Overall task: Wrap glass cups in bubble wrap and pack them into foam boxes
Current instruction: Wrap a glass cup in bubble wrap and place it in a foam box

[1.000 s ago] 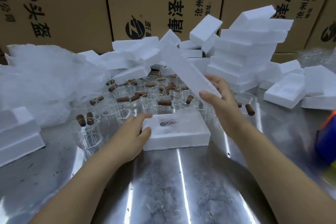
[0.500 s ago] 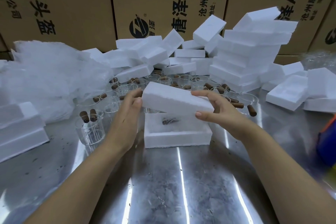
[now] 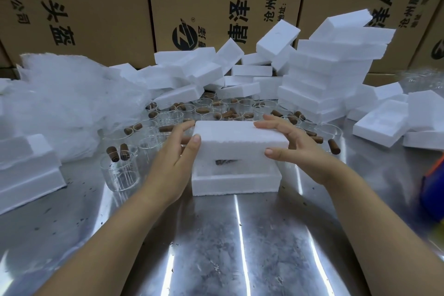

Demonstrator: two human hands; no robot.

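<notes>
1. Foam lid [image 3: 236, 138], centre of the frame, is held tilted over the foam base [image 3: 236, 182], its near edge raised so a gap shows.
2. Left hand [image 3: 168, 163] and right hand [image 3: 294, 151] each pinch one end of the lid, thumb in front, fingers behind.
3. Wrapped cup [image 3: 225, 162]: a dark shape in the gap, indistinct.
4. Step in hand: closing the box. The next move calls for squaring the lid and pressing down evenly.
5. Loose glass cups [image 3: 120, 170] stand left of and behind the box.
</notes>
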